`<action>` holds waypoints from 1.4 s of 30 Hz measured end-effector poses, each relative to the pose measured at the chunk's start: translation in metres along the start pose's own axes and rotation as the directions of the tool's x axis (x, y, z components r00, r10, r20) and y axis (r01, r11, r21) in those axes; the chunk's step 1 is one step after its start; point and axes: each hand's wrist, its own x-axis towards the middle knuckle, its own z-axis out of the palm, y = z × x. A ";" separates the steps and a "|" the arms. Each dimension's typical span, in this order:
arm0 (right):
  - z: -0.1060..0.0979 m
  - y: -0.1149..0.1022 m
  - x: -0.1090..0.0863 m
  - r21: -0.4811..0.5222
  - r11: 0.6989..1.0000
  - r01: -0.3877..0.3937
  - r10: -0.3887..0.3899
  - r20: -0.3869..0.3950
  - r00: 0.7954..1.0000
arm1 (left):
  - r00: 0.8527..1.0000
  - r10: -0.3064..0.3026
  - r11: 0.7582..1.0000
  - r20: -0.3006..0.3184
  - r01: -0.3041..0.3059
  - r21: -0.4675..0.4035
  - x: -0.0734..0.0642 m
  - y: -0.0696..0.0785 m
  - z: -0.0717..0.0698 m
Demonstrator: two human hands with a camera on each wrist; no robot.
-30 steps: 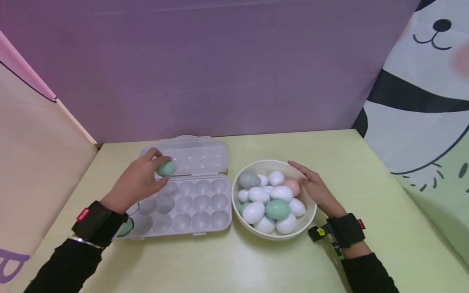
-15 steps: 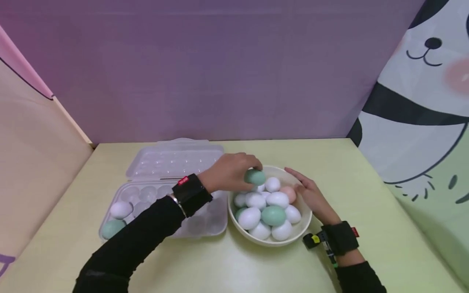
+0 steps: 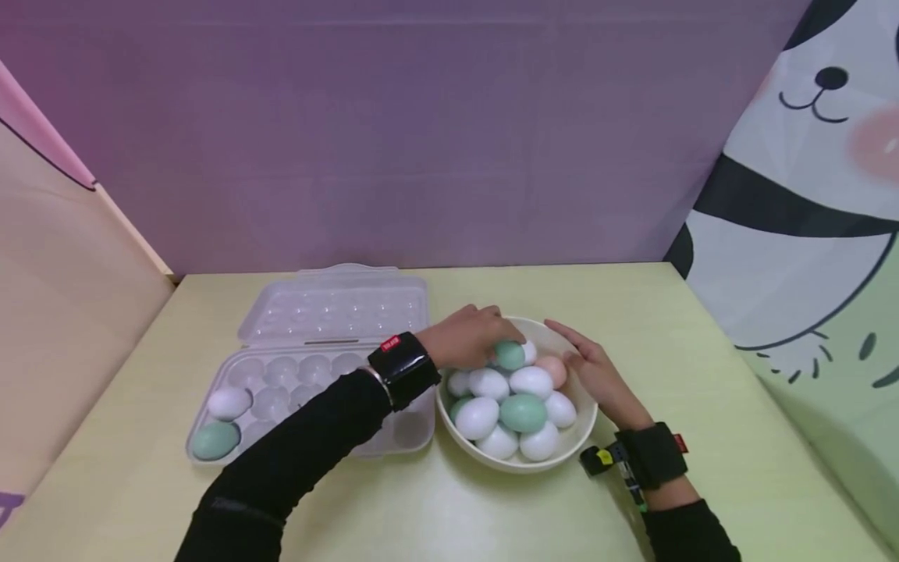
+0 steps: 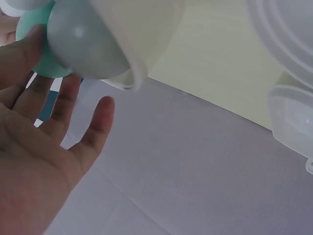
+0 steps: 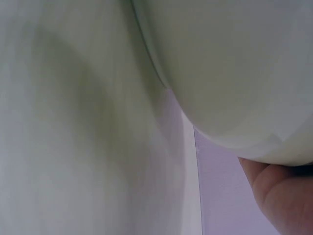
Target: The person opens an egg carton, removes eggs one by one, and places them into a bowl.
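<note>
My left hand (image 3: 469, 337) reaches over the back left of the cream bowl (image 3: 577, 428), pinching a green egg (image 3: 509, 355) between thumb and fingers. Close up in the left wrist view, that green egg (image 4: 55, 67) sits against a grey egg (image 4: 88, 39), which the hand hides in the head view. White eggs (image 3: 477, 418), a second green egg (image 3: 523, 412) and a pink egg (image 3: 555, 370) fill the bowl. On the bowl's right side, my right hand (image 3: 607, 375) holds the rim, thumb inside and fingers outside.
Left of the bowl lies a clear plastic egg carton (image 3: 414, 443), its lid (image 3: 337, 304) folded back. In its left column sit a white egg (image 3: 229, 403) and a green egg (image 3: 215, 440). My left sleeve (image 3: 302, 453) covers part of the carton. A purple backdrop (image 3: 421, 140) stands behind.
My left hand has carried the green egg rightward from above the carton to the bowl, then lower among the eggs. The right hand stays on the rim.
</note>
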 end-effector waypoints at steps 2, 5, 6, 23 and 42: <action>0.001 0.000 0.000 -0.001 1.000 0.000 0.000 0.001 1.000 | 0.999 -0.015 1.000 0.033 0.014 0.014 -0.002 0.001 0.001; 0.002 0.001 -0.001 0.011 1.000 -0.003 0.003 0.002 1.000 | 0.997 -0.041 0.999 0.071 0.039 0.036 -0.007 0.002 0.003; 0.003 0.002 -0.001 0.016 1.000 -0.003 0.003 0.004 1.000 | 0.996 -0.052 0.998 0.077 0.049 0.047 -0.011 0.001 0.002; -0.005 -0.003 -0.001 -0.014 1.000 0.019 -0.019 0.006 1.000 | 0.924 -0.321 0.933 -0.207 0.346 0.100 -0.210 -0.076 -0.032; -0.004 0.002 -0.002 0.011 0.999 0.034 -0.034 0.028 0.999 | 0.770 -0.637 0.771 0.037 0.636 0.036 -0.266 -0.116 0.001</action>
